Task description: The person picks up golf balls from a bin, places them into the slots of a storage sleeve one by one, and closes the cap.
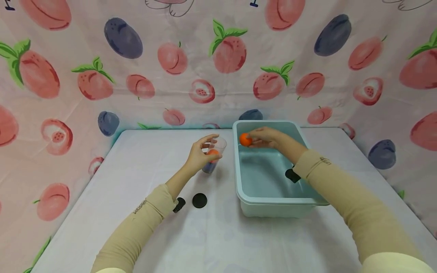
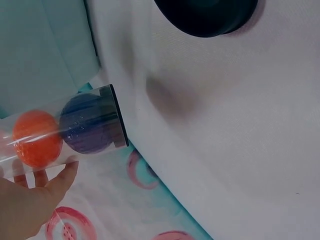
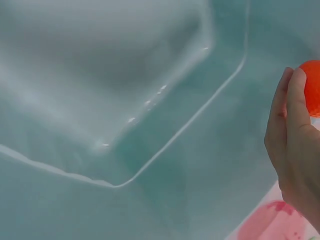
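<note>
A clear plastic tube [image 1: 220, 142] is tilted in the grip of my left hand [image 1: 196, 157], thumb and fingers around its side. Inside the tube, a dark blue ball [image 2: 86, 123] sits against the black end cap [image 2: 116, 116], and an orange ball [image 2: 37, 138] lies above it. My right hand [image 1: 267, 137] pinches another orange ball [image 1: 244, 140] over the far left part of a light blue basin [image 1: 273, 207]. The right wrist view shows that ball [image 3: 314, 89] at its right edge, partly cut off, with the fingers against it.
A round black lid [image 1: 199, 200] lies on the white tabletop [image 1: 211, 242], left of the basin. Behind the table hangs a fruit-print cloth [image 1: 201, 49]. The basin's left rim [image 1: 238, 167] stands between the tube and the basin's inside.
</note>
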Demonstrator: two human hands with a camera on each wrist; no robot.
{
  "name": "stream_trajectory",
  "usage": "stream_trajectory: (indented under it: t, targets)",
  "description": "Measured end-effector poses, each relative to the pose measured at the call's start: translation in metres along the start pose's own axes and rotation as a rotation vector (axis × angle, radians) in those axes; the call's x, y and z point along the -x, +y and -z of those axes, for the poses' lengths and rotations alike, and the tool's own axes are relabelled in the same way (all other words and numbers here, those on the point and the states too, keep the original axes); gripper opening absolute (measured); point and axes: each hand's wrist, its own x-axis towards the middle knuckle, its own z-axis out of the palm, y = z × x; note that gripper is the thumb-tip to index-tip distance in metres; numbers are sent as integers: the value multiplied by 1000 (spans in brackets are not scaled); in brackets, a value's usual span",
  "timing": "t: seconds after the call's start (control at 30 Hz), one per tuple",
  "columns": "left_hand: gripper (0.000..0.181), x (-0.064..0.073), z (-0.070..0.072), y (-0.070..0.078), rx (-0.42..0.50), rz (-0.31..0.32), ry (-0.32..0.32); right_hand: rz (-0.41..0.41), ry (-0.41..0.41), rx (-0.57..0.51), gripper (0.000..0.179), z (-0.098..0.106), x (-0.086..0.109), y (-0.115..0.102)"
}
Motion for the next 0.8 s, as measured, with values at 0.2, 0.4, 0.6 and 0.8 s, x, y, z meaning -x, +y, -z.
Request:
stream_trajectory:
  t: [0.2, 0.4, 0.6, 0.8]
  targets:
    - [61, -1, -1, 0, -12, 7, 11, 21, -31, -24, 54, -5, 7, -5]
    - [62, -1, 0, 3, -33, 5, 21, 26, -55, -30, 56, -5, 15, -9]
    - [62, -2, -2, 2, -18, 17, 9, 69, -99, -9, 52, -9, 22, -14]
    - [63, -5, -5, 4, -11, 11, -6, 105, -124, 11, 50, -17, 28, -22]
